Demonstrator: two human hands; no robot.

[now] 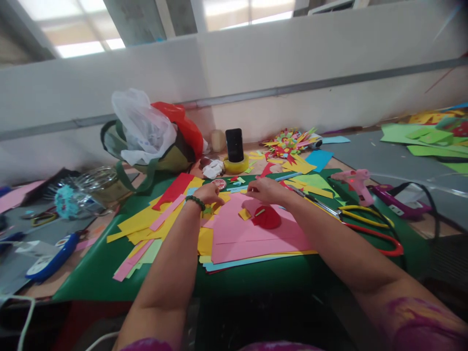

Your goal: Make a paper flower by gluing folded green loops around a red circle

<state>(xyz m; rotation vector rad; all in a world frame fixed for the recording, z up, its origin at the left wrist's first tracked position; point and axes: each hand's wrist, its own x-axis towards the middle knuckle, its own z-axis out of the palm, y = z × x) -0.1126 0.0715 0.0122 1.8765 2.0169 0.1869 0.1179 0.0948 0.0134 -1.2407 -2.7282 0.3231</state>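
My left hand (208, 194), with a green bead bracelet (195, 202) on its wrist, is bent down at the left edge of a stack of pink paper (234, 229). Its fingers are drawn together over small yellow scraps (207, 216); what they hold is too small to make out. At the far edge of the pink sheet, my right hand (267, 190) has its fingers curled together and pointing down, and their tips are partly hidden. A red paper circle (268, 218) lies on the pink sheet near my right wrist, beside a small yellow piece (244, 214).
Scissors with yellow handles (365, 216) and a red-handled tool (387, 241) lie right, near a pink glue gun (356, 184). A phone (234, 145) stands in a yellow tape roll (236, 165). Yellow paper strips (141, 225) spread left on the green cover (98, 273); a bag (161, 156) stands behind.
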